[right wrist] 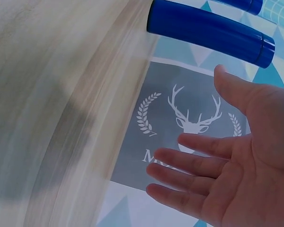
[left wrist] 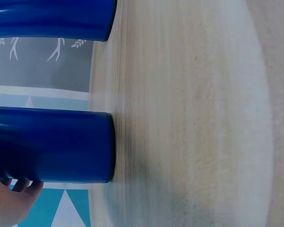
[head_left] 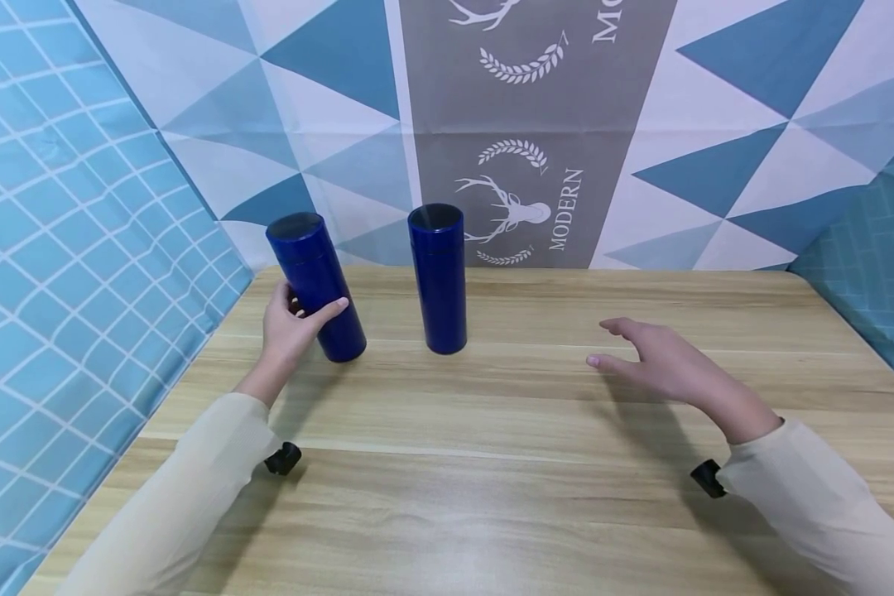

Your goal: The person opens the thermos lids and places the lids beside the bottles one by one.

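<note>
A: Where do we see the left flask (head_left: 322,290)?
B: Toward the far left of the desk (head_left: 492,472), base down and dark top up. We cannot tell whether its base sits flat on the wood.
A: How do we find the left hand (head_left: 289,327) on it?
B: Gripping its side: the thumb lies across the near face, and the fingers curl round the outer side.
A: What do we have just beside it?
B: A matching blue right flask (head_left: 439,285), upright on the desk, the two apart.
A: And the right hand (head_left: 659,360)?
B: We see it over the desk's right half, well apart from both flasks, fingers extended and slightly spread, thumb held wide.
A: Farther out?
B: Behind the desk we have a triangle-patterned cloth (head_left: 335,58) with a grey deer panel (head_left: 432,99), and blue checked sheeting (head_left: 52,223) on the left.
</note>
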The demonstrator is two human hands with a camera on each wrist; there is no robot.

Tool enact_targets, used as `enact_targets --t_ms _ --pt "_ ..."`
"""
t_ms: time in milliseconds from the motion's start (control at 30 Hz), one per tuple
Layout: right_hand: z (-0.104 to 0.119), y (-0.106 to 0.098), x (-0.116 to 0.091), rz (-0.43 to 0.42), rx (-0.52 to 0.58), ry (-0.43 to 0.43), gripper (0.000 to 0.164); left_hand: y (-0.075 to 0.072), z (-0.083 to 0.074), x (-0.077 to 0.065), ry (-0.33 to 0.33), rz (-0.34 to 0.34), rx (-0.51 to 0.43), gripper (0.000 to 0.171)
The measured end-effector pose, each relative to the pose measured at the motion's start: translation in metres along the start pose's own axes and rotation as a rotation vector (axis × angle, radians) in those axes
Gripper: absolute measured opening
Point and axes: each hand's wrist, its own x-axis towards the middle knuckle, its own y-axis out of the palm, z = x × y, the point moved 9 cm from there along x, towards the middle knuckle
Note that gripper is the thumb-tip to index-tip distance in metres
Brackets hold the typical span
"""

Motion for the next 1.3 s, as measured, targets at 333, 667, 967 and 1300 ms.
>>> enact_targets --t_ms 333,667,967,1300 --pt "0.004 -0.004 0.000 -0.002 0.003 -0.015 0.072 0.000 -0.005 -0.014 0.009 0.046 0.052 0.080" --pt "0.005 -0.008 0.000 -0.002 -0.002 -0.017 0.072 0.008 -0.011 -0.028 0.002 0.113 0.011 0.079" --pt "0.007 -0.012 0.000 -0.004 -0.003 -0.019 0.073 0.018 -0.022 -0.043 0.033 0.185 0.027 0.076" --pt "0.011 -0.015 0.001 0.003 -0.013 -0.033 0.074 0.033 -0.031 -0.063 0.030 0.267 0.046 0.073"
